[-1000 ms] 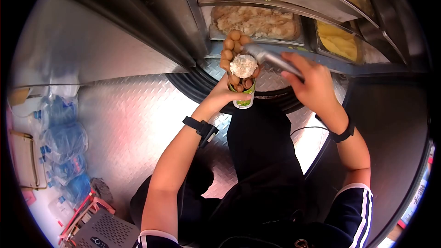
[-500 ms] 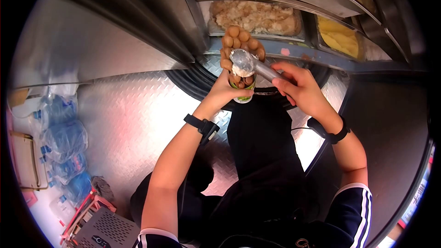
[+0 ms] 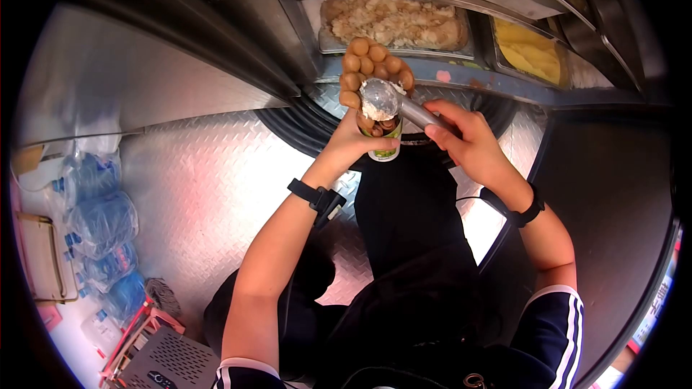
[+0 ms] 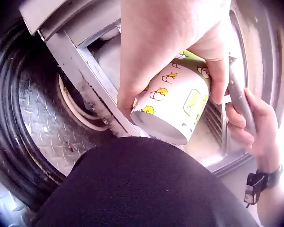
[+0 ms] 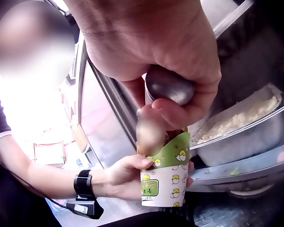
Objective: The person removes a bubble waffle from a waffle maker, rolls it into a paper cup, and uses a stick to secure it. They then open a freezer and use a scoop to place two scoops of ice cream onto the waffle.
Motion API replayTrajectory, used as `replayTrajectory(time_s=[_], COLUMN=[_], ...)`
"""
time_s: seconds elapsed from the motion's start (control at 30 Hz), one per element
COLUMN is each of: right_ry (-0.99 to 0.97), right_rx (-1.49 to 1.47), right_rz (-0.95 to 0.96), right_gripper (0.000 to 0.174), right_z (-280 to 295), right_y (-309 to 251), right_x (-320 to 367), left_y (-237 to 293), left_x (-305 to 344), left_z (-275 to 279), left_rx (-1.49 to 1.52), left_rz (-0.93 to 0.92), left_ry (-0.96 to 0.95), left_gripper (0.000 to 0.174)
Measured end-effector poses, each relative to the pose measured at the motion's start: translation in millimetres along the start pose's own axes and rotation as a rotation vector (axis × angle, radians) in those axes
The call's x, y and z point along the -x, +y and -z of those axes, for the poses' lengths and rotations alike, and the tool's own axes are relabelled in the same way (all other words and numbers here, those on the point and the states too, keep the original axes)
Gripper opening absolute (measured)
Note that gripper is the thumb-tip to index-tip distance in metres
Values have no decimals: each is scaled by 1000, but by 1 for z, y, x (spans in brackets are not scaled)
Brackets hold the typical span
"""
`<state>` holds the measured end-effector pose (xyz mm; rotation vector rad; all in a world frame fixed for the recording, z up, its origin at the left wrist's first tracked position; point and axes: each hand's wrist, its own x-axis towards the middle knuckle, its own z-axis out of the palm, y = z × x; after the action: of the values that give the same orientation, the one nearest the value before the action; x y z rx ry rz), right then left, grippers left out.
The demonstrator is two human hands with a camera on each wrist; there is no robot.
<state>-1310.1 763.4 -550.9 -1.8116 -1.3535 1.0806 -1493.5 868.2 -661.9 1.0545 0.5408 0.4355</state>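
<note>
My left hand (image 3: 346, 142) grips a white and green paper cup (image 3: 386, 151) with a chick pattern, held upright. Out of the cup rises a brown bubble waffle (image 3: 366, 60), curled around a ball of whitish ice cream (image 3: 374, 112). In my right hand (image 3: 470, 138) is a metal ice cream scoop (image 3: 424, 114), gripped by its thick handle. The scoop's rounded bowl covers the top of the ice cream. From the left wrist, the cup's base (image 4: 161, 128) shows, with fingers on both sides. The scoop's handle end (image 5: 169, 87) pokes out of the right fist.
Beyond the cup stands a freezer case with a tub of whitish, brown-streaked ice cream (image 3: 396, 23) and a yellow tub (image 3: 528, 50). Coiled black hose (image 3: 292, 130) lies on the metal floor. Bagged water bottles (image 3: 101, 223) and a grey perforated box (image 3: 173, 364) are at the left.
The right hand has brought the scoop from beside the ice cream to over it, with the bowl now against its top. In the last half second both hands have barely moved.
</note>
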Motion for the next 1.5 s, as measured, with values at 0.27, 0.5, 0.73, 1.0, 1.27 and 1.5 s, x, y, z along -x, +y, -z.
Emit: replayTrajectory(time_s=[0.27,0.5,0.73,1.0,1.27,1.5], right_ry=[26,-21,-57,628,438,301], right_rx=[55,-558,-504,810,1074,918], right_rz=[133,-99,-113,72,-109,6], right_gripper=[25,24,23,34,34,45], right_z=[3,5,-3,68,63,93], right_y=[8,7,23,90,99,112], right_x=[3,13,9,-96,-158,-170], left_y=[-7,-6,3,-9,-1,-5], left_x=[-1,-3,-1,2,2,-3], left_z=[0,2,-1,20,23,25], left_rx=[-4,-27,-63,-23,2,-10], left_rz=[23,10,42,58,19,25], left_ry=[9,30,38,126,116,108], left_gripper=[61,62,72,81,81,80])
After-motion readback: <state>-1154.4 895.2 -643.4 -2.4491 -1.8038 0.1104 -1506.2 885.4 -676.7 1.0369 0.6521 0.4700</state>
